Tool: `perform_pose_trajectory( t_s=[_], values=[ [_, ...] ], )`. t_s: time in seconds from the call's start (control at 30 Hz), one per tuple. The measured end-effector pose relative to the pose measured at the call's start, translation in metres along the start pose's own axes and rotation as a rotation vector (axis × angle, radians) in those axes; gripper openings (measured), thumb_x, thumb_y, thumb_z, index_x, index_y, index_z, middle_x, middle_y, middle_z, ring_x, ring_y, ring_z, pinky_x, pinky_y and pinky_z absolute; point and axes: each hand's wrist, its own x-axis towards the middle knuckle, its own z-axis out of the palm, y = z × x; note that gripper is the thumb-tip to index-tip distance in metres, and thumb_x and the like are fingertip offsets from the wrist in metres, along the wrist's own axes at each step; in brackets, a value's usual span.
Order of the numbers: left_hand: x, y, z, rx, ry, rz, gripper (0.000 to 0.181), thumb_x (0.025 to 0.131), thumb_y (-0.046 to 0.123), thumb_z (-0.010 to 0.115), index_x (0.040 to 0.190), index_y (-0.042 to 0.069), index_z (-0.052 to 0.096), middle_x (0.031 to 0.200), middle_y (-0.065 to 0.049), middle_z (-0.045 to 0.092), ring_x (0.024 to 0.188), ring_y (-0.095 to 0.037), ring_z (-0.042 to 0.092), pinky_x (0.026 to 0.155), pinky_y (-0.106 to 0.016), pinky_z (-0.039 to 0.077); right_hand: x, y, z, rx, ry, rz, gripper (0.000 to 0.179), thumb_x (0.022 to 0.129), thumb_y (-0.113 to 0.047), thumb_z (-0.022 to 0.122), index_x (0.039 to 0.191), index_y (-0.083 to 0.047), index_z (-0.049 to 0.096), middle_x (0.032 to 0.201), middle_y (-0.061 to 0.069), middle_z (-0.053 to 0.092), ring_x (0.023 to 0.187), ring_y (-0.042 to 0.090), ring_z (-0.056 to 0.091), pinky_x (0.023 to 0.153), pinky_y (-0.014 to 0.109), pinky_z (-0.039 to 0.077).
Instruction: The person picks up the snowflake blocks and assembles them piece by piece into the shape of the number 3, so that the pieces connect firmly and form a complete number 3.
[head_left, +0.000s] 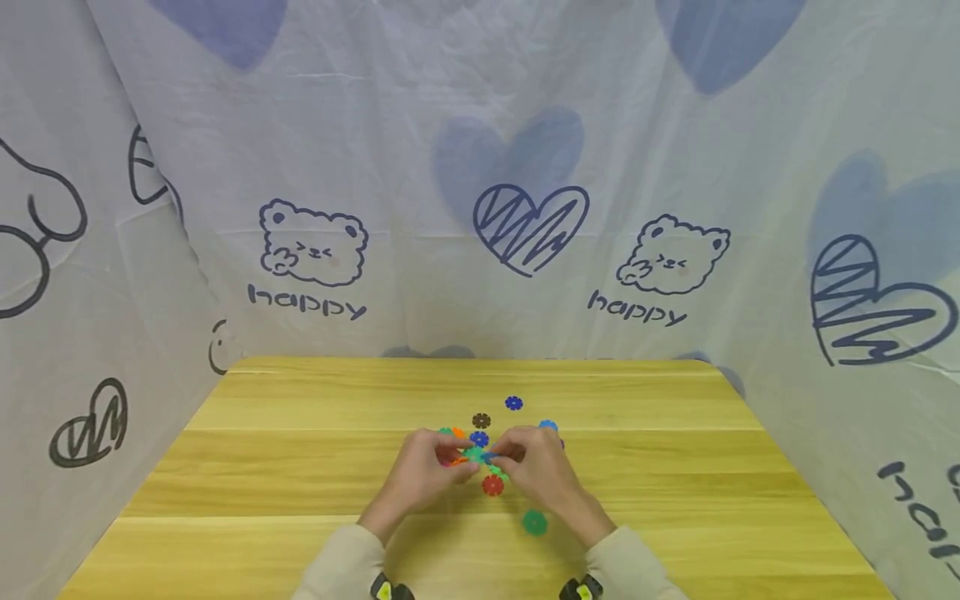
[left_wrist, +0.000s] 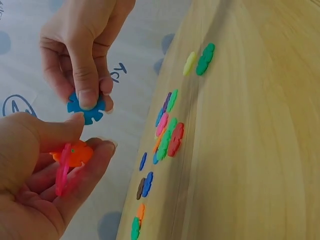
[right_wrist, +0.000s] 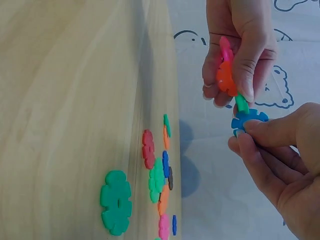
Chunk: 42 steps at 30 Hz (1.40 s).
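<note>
Above the wooden table, my left hand (head_left: 423,471) holds a short chain of notched plastic discs. In the left wrist view its pink disc (left_wrist: 62,172) stands edge-on against the orange disc (left_wrist: 80,154), inside the curled fingers. A green disc (right_wrist: 241,103) shows at the thumb in the right wrist view. My right hand (head_left: 542,471) pinches a blue disc (right_wrist: 242,119) between thumb and fingers. The blue disc meets the green one's edge; how deeply their slots engage cannot be made out.
Several loose discs lie on the table (head_left: 262,467) beneath and around the hands, among them a red disc (head_left: 492,485), a green disc (head_left: 535,522), a brown disc (head_left: 482,421) and a dark blue disc (head_left: 513,403). A printed white cloth (head_left: 420,275) hangs behind.
</note>
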Motion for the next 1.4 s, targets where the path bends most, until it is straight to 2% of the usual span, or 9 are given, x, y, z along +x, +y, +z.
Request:
perform_pose_trajectory(
  t_s=[0.3, 0.6, 0.73, 0.9, 1.1, 1.23, 1.4],
  values=[
    [-0.002, 0.000, 0.001, -0.047, 0.031, -0.032, 0.030, 0.085, 0.007, 0.083, 0.110, -0.006, 0.075, 0.088, -0.015, 0.078, 0.070, -0.012, 0.070, 0.063, -0.022, 0.060, 0.001, -0.004, 0.007, -0.039, 0.041, -0.105, 0.010, 0.081, 0.009, 0.081, 0.082, 0.000, 0.077, 0.077, 0.011, 0.076, 0.062, 0.011, 0.067, 0.058, 0.013, 0.054],
    [0.000, -0.002, 0.003, 0.038, 0.044, -0.021, 0.030, 0.084, 0.014, 0.085, 0.108, -0.001, 0.076, 0.089, -0.010, 0.076, 0.074, -0.012, 0.066, 0.065, -0.020, 0.057, 0.000, 0.001, 0.008, -0.029, 0.014, -0.031, 0.010, 0.082, 0.005, 0.082, 0.085, -0.002, 0.076, 0.082, 0.009, 0.076, 0.065, 0.008, 0.067, 0.061, 0.014, 0.055],
    [-0.001, -0.004, 0.004, 0.036, 0.024, -0.050, 0.029, 0.085, 0.018, 0.085, 0.107, 0.002, 0.075, 0.092, -0.008, 0.075, 0.077, -0.012, 0.066, 0.067, -0.020, 0.057, -0.001, 0.005, 0.007, -0.028, -0.013, -0.020, 0.009, 0.084, 0.003, 0.081, 0.086, -0.004, 0.076, 0.083, 0.008, 0.077, 0.066, 0.008, 0.068, 0.061, 0.013, 0.055],
    [-0.004, -0.008, 0.004, -0.055, -0.033, -0.094, 0.033, 0.090, 0.026, 0.081, 0.112, 0.002, 0.072, 0.097, -0.010, 0.074, 0.082, -0.016, 0.071, 0.071, -0.028, 0.061, -0.003, 0.010, 0.007, -0.016, -0.030, -0.041, 0.010, 0.083, 0.002, 0.082, 0.087, -0.005, 0.077, 0.084, 0.008, 0.078, 0.070, 0.011, 0.071, 0.061, 0.013, 0.055],
    [-0.005, -0.009, 0.002, -0.073, -0.095, -0.085, 0.034, 0.095, 0.029, 0.075, 0.118, 0.005, 0.071, 0.102, -0.010, 0.074, 0.089, -0.017, 0.070, 0.082, -0.034, 0.060, -0.005, 0.013, 0.005, 0.006, -0.062, -0.019, 0.011, 0.084, 0.003, 0.081, 0.088, -0.006, 0.078, 0.086, 0.007, 0.079, 0.072, 0.010, 0.071, 0.064, 0.015, 0.057],
    [-0.005, -0.010, 0.002, -0.073, -0.119, -0.077, 0.032, 0.094, 0.024, 0.075, 0.119, 0.004, 0.071, 0.103, -0.010, 0.074, 0.089, -0.017, 0.070, 0.081, -0.032, 0.060, -0.006, 0.013, 0.003, 0.039, -0.096, 0.006, 0.009, 0.085, 0.002, 0.079, 0.090, -0.006, 0.077, 0.089, 0.008, 0.079, 0.074, 0.010, 0.072, 0.069, 0.016, 0.058],
    [-0.006, -0.010, 0.003, -0.081, -0.138, -0.073, 0.033, 0.092, 0.021, 0.077, 0.120, 0.003, 0.071, 0.104, -0.009, 0.074, 0.091, -0.017, 0.069, 0.081, -0.029, 0.060, -0.006, 0.014, 0.003, 0.057, -0.108, -0.002, 0.011, 0.085, 0.004, 0.078, 0.091, -0.005, 0.077, 0.090, 0.010, 0.079, 0.077, 0.013, 0.074, 0.072, 0.016, 0.059]
  ],
)
